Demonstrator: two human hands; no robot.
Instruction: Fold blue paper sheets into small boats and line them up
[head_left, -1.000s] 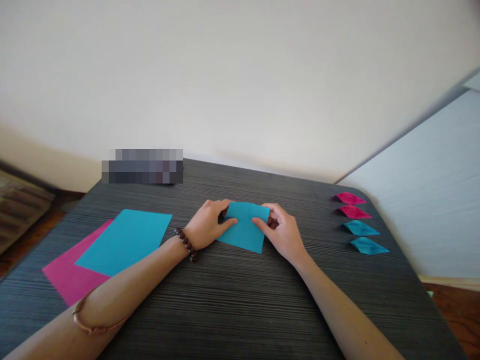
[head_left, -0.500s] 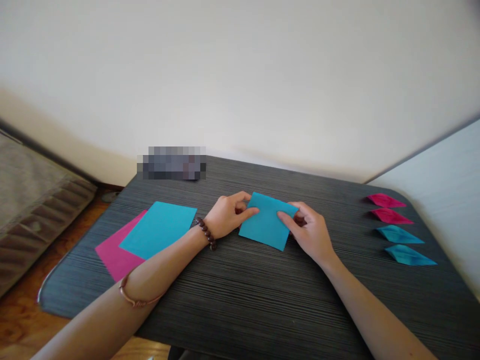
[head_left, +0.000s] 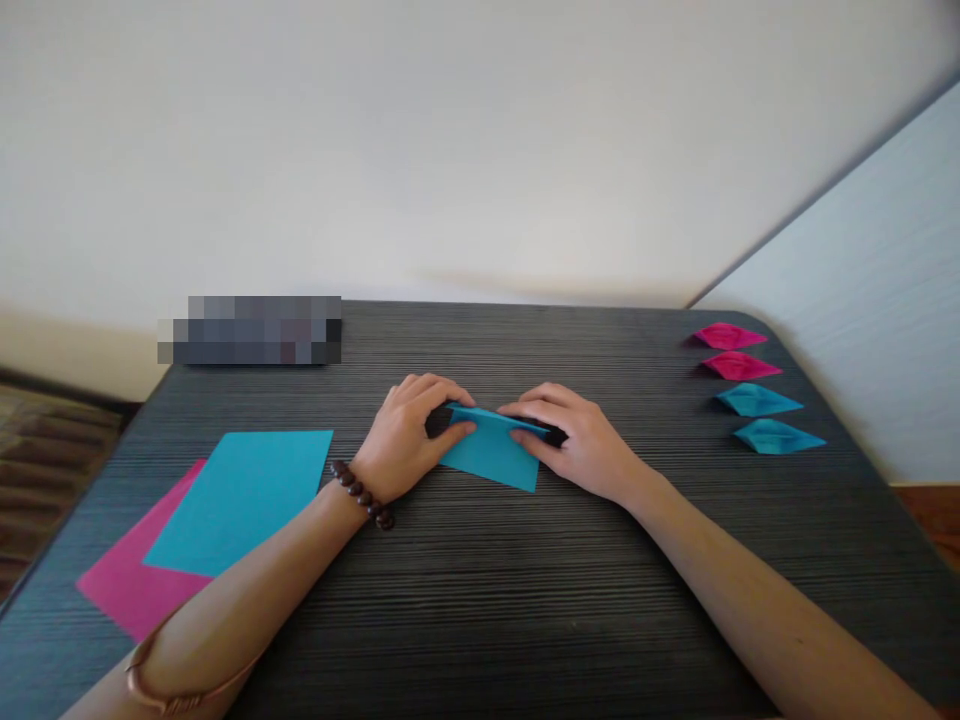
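A folded blue paper (head_left: 491, 455) lies at the middle of the dark striped table (head_left: 480, 600). My left hand (head_left: 409, 440) pinches its far left corner, fingers curled over the top edge. At the paper's far right corner, my right hand (head_left: 577, 440) grips the top edge with fingers bent over it. The far edge of the paper is lifted and bent toward me between both hands. A dark bead bracelet (head_left: 364, 493) sits on my left wrist.
A flat blue sheet (head_left: 244, 495) lies on a pink sheet (head_left: 127, 585) at the left. Two pink folded pieces (head_left: 731, 350) and two blue folded pieces (head_left: 765, 418) line the right edge. A blurred dark object (head_left: 251, 330) sits at the back left. A pale wall panel (head_left: 862, 300) stands to the right.
Both hands have curled over the blue paper's far edge and pulled it toward me, so the paper looks shorter. The view has shifted.
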